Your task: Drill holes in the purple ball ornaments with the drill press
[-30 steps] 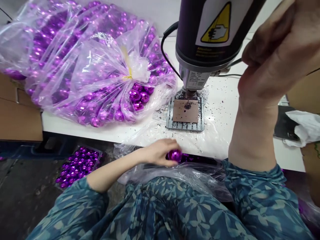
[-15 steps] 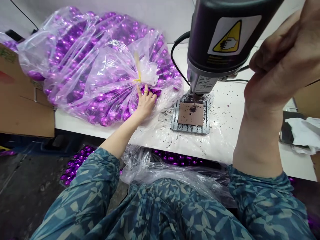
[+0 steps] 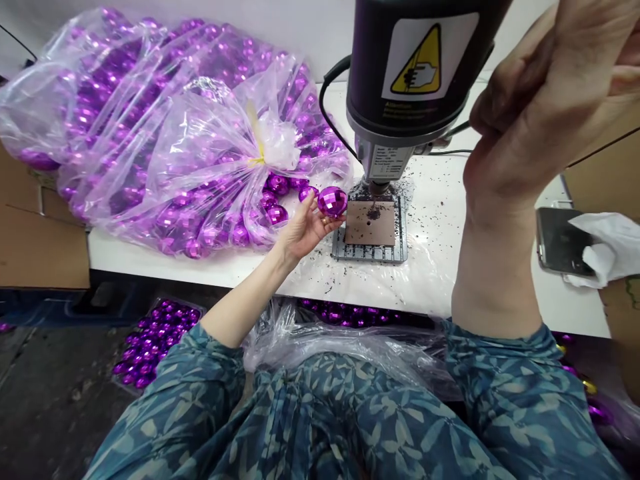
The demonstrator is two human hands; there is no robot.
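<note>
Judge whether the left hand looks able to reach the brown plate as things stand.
Probably yes: the left hand, holding a purple ball, is just beside the brown plate, whose near side looks open; the drill stands over its far edge.

Right hand (image 3: 550, 100) is riding high, left hand (image 3: 313, 230) low!
Left palm (image 3: 304, 235) is facing up, fingers (image 3: 306, 208) cupping; right fingers (image 3: 493, 110) are curling in.

White table (image 3: 575, 310) with clear bag (image 3: 165, 143) of purple balls (image 3: 277, 184), slotted metal plate (image 3: 370, 253), dark shavings (image 3: 408, 192) and phone (image 3: 564, 241).
</note>
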